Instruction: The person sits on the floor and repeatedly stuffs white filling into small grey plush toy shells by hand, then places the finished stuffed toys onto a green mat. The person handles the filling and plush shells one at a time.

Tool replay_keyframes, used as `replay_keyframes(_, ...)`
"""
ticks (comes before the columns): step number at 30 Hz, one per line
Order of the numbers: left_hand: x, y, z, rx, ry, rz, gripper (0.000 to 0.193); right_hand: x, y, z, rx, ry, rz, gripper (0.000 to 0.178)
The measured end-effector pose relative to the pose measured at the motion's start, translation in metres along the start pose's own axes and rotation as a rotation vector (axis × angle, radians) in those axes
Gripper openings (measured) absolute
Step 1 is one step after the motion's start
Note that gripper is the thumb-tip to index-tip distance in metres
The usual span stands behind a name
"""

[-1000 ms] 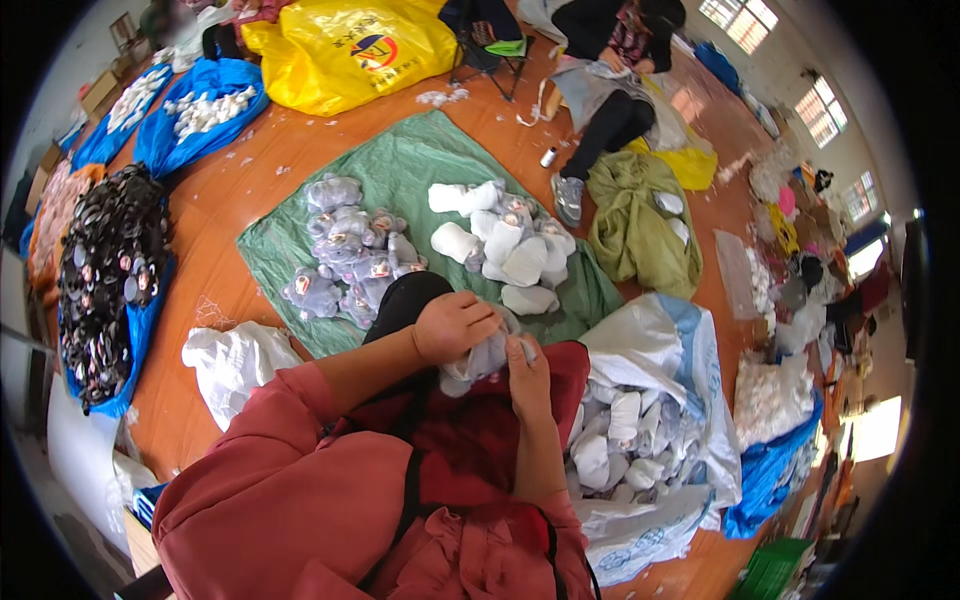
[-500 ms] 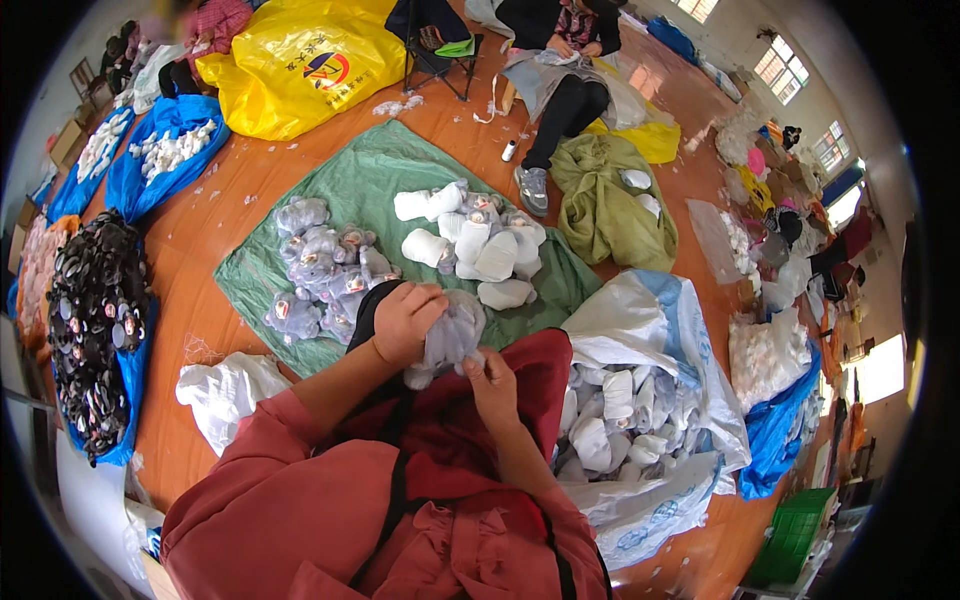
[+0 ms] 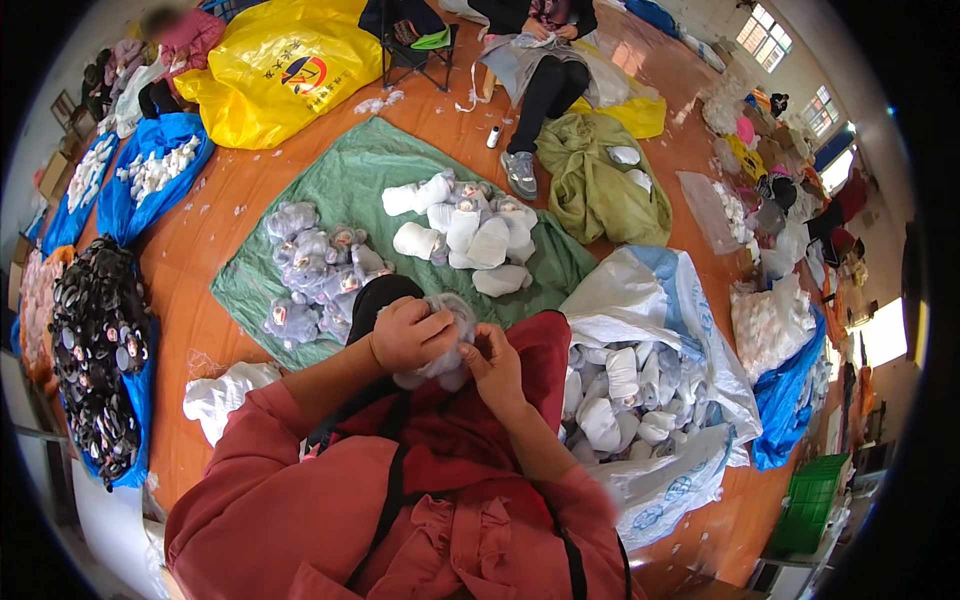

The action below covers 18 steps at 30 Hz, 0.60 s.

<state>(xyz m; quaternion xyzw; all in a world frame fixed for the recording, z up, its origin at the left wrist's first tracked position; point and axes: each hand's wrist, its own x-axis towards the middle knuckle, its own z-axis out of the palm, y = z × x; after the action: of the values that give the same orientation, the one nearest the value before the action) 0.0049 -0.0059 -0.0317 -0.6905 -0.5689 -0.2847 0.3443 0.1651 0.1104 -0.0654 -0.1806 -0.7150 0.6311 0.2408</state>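
Observation:
Over my lap I hold a small grey plush toy (image 3: 461,312). My left hand (image 3: 411,333) is closed around its left side and hides much of it. At the toy's right edge, the bent fingers of my right hand (image 3: 494,366) pinch it. What lies between those fingertips is too small to make out. Just beyond my hands is a pile of grey plush toys (image 3: 318,262) on a green sheet (image 3: 365,160). To its right sits a pile of white-wrapped toys (image 3: 480,240), some showing grey fur.
At my right stands a white woven sack (image 3: 670,285) full of grey and white pieces. A white bag (image 3: 228,398) lies at my left, near dark plush pieces (image 3: 95,340) on blue plastic. Another person (image 3: 545,75) sits ahead, beside an olive sack (image 3: 610,190) and a yellow bag (image 3: 290,75).
My right hand has moved up along the toy, and both hands are closer together. The toy has turned, with more of it covered by my fingers. The whole view has shifted slightly.

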Motion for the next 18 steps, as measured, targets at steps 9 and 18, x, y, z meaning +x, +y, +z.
replay_keyframes(9,-0.014,0.001,-0.004,-0.208,0.01,0.181,0.027,0.002,-0.018,-0.021,0.242,-0.093,0.309,0.012)
replay_keyframes(18,-0.034,-0.016,-0.023,-0.319,-0.067,0.104,0.023,-0.023,-0.017,-0.063,0.715,-0.102,0.139,0.014)
